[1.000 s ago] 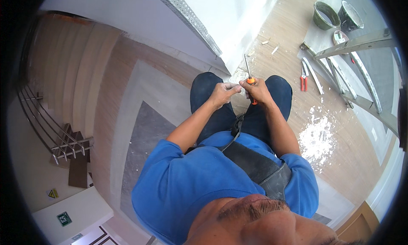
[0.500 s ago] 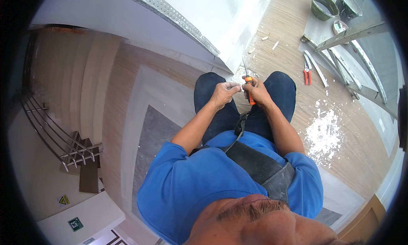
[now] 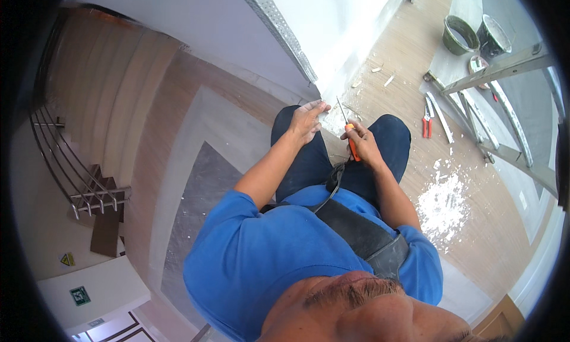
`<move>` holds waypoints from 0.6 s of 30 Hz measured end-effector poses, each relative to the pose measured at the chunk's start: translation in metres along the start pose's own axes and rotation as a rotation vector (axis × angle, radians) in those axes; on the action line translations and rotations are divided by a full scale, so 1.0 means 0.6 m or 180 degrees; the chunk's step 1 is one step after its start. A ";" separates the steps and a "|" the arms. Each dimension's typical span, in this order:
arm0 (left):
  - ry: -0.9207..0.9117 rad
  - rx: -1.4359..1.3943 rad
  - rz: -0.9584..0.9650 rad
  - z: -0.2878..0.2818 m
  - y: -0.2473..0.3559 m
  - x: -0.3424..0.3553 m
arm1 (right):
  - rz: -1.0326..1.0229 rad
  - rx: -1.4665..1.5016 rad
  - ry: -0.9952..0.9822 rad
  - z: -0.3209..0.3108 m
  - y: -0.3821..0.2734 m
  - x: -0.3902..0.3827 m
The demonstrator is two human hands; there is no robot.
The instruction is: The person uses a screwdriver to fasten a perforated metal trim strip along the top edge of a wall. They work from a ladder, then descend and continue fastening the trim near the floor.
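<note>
You are gripping the orange screwdriver (image 3: 350, 128) in your right hand (image 3: 363, 144), its shaft pointing away from you near the foot of the wall (image 3: 339, 30), while your left hand (image 3: 305, 122) is showing bent fingers by your left knee (image 3: 281, 119), any pinched item being impossible to tell.

The screwdriver (image 3: 353, 146) is sporting a smooth, orange, plastic-looking handle and a thin metal shaft (image 3: 342, 110); the snips (image 3: 427, 119) are showing red plastic-looking grips; that corner strip (image 3: 279, 30) is looking like perforated metal, kinda rough with whitish smears; the ladder (image 3: 499, 69) is showing dull metal, all splotchy white; the stair rail (image 3: 56, 164) is gleaming like polished steel; the floor (image 3: 409, 63) is giving off matt wood grain; the shirt (image 3: 267, 247) is looking like plain matt cloth
</note>
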State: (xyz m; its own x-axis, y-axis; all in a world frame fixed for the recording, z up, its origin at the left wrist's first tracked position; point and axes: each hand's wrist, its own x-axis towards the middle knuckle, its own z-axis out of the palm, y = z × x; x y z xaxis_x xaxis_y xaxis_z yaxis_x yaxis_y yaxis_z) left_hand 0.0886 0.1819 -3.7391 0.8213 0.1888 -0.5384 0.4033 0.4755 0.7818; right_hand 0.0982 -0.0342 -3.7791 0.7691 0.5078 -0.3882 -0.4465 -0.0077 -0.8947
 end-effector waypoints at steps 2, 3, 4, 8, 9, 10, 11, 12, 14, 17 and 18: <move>-0.0159 0.0048 0.0025 -0.007 0.006 -0.003 | -0.0047 -0.0629 0.0032 0.002 0.001 -0.007; -0.0120 0.0007 0.0068 -0.010 0.009 -0.005 | -0.0083 -0.0397 -0.0051 0.004 0.001 -0.010; -0.0082 -0.0035 0.0109 -0.014 0.012 -0.006 | -0.0167 -0.0183 0.0004 0.007 0.001 -0.011; -0.0015 -0.0036 0.0147 -0.027 0.020 -0.011 | -0.0051 -0.0169 -0.0071 0.027 -0.001 -0.012; -0.0036 -0.0009 0.0137 -0.031 0.021 -0.013 | -0.0017 -0.0395 -0.0028 0.034 -0.001 -0.012; -0.0046 0.0015 0.0104 -0.033 0.021 -0.014 | -0.0099 -0.0312 -0.0172 0.039 -0.001 -0.014; -0.0058 0.0031 0.0080 -0.036 0.021 -0.015 | -0.0181 -0.0229 -0.0203 0.046 -0.001 -0.015; -0.0043 0.0008 0.0066 -0.039 0.021 -0.016 | -0.0059 -0.0197 -0.0170 0.051 -0.001 -0.017; -0.0016 -0.0066 0.0074 -0.044 0.019 -0.015 | -0.0357 0.0019 -0.0200 0.059 -0.001 -0.020; -0.0044 -0.0328 0.0124 -0.048 0.019 -0.006 | -0.0094 -0.0079 -0.0175 0.066 -0.001 -0.020; -0.0041 -0.0454 0.0153 -0.047 0.019 0.000 | -0.0026 -0.0245 -0.0138 0.067 -0.001 -0.018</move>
State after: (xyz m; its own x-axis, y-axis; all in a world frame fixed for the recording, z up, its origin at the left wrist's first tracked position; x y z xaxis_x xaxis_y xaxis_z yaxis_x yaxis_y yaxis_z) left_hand 0.0816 0.2117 -3.7389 0.8438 0.2036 -0.4966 0.3027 0.5836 0.7535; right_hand 0.0717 -0.0053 -3.7655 0.7512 0.5449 -0.3724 -0.4025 -0.0689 -0.9128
